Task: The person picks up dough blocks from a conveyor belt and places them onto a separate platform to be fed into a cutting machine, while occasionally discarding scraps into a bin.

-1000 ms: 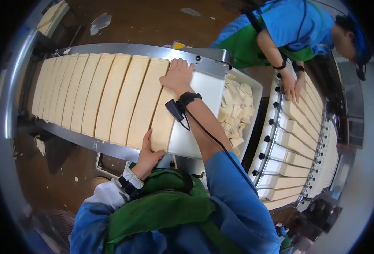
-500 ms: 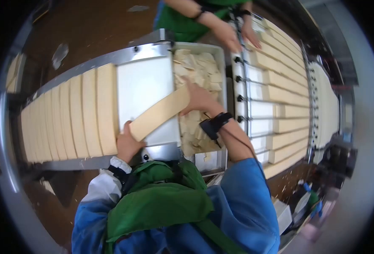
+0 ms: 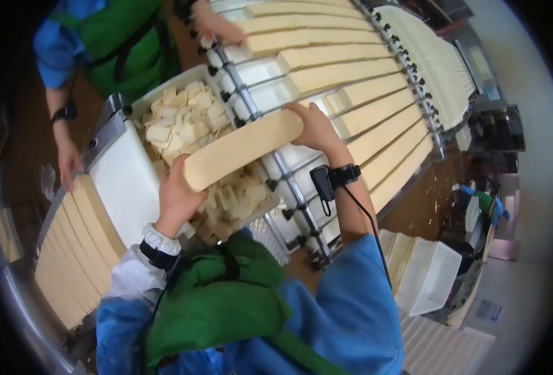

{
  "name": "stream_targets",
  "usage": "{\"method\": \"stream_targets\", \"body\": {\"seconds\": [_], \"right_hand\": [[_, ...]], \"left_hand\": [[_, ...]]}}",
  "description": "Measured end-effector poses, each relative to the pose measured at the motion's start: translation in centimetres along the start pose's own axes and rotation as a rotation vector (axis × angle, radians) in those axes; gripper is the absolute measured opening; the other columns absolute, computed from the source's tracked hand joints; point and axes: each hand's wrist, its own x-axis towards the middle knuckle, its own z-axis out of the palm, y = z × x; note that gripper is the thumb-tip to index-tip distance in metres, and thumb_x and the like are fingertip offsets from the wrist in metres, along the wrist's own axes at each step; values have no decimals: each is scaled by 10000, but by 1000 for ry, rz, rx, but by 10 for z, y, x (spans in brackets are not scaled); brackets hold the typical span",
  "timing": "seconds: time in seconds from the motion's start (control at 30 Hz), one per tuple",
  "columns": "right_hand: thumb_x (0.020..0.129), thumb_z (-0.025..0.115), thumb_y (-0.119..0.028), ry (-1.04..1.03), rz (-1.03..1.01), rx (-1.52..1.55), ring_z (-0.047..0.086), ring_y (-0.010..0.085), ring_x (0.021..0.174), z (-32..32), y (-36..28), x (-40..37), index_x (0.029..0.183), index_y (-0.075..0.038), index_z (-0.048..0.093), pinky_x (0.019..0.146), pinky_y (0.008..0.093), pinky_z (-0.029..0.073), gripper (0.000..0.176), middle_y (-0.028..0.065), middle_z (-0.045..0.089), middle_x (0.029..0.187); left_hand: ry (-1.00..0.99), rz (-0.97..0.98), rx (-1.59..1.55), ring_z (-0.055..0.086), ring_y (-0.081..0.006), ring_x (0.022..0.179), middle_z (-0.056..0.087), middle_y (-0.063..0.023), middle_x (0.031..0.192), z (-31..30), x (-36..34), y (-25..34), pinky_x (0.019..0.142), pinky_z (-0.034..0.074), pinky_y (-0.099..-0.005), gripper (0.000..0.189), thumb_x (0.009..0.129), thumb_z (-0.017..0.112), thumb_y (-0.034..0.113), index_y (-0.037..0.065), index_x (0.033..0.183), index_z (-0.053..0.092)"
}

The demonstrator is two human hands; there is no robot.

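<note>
A long, flat cream-coloured slab (image 3: 245, 149) with a rounded right end spans between my two hands, tilted up to the right. My left hand (image 3: 177, 197) is closed around its lower left end. At the upper right end, my right hand (image 3: 319, 132) grips it with the fingers bent round the edge. Beneath the slab lies a white bin (image 3: 140, 107) full of cream-coloured scraps (image 3: 186, 119), partly hidden by it. Just beyond my right hand, similar slabs (image 3: 376, 112) lie in lanes on a white conveyor (image 3: 251, 72).
More slabs (image 3: 76, 250) stand packed on the left conveyor (image 3: 117, 175). A co-worker's hand (image 3: 70, 165) touches that row; the other hand (image 3: 217, 25) is at the lane conveyor's slabs. A metal rod with black knobs (image 3: 282, 165) crosses near the bin. White trays (image 3: 436, 275) sit at right.
My hands have lifted the slab from the left conveyor and carried it right, over the bin toward the lanes. My view has turned right. The co-worker's one hand now reaches the left row.
</note>
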Motion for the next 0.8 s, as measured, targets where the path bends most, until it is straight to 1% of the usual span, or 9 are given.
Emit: {"method": "stream_targets", "body": {"seconds": [0.13,0.2,0.27,0.3,0.4,0.43,0.47,0.53,0.8], "right_hand": [[568,845,-71,-178,-91,475,640,336,1090,-5,95,49,1401,-241,530,908,393,532,906,213,618,1216],[651,858,-180,-307,88,601,638,309,1106,1,115,60,1476,-154,437,939,371,522,926,217,608,1291],[789,790,-317,34,499,811,618,266,1165,32,139,79,1494,3,350,950,369,506,891,212,605,1291],[898,627,-551,103,643,348,629,365,1204,45,154,93,1368,159,457,962,419,518,869,307,617,1295],[954,515,-590,38,622,77,656,410,1151,22,125,87,1297,181,529,927,432,538,844,375,625,1238],[995,444,-580,73,577,86,649,487,1120,21,121,83,1086,206,641,939,487,530,815,404,616,1217],[995,444,-580,80,581,90,649,487,1120,26,119,86,1086,206,641,939,487,530,815,404,616,1217],[980,471,-593,272,630,-157,614,540,1132,58,132,93,1032,192,661,939,543,517,809,389,622,1207],[958,508,-597,333,678,-116,479,483,1296,32,135,78,1239,174,564,1129,539,336,822,373,548,1307]], "left_hand": [[-13,-20,36,594,-417,1045,630,-270,1091,21,39,64,934,516,-462,820,634,849,178,198,1382,515],[-57,-4,130,592,-414,1030,661,-250,1039,24,53,80,914,526,-452,829,662,830,232,162,1417,496],[-43,29,147,594,-410,1030,653,-249,1055,31,59,93,914,525,-452,842,669,834,250,168,1431,487],[-29,72,148,597,-405,1030,645,-248,1070,36,62,99,913,525,-452,854,677,838,268,174,1446,478],[-50,-22,86,600,-398,1050,617,-251,1117,52,67,114,919,522,-447,871,686,856,293,171,1455,466],[-53,-15,89,600,-398,1050,617,-251,1117,56,69,113,919,522,-447,871,686,856,293,171,1455,466],[-19,15,87,625,-389,1047,630,-242,1120,60,69,107,920,529,-431,865,690,871,288,146,1448,479],[14,47,86,650,-380,1045,643,-232,1123,62,71,105,921,536,-415,861,693,886,283,121,1440,491],[-56,4,14,583,-412,1126,588,-256,1191,95,82,98,984,497,-453,886,698,868,322,124,1456,453]]}}
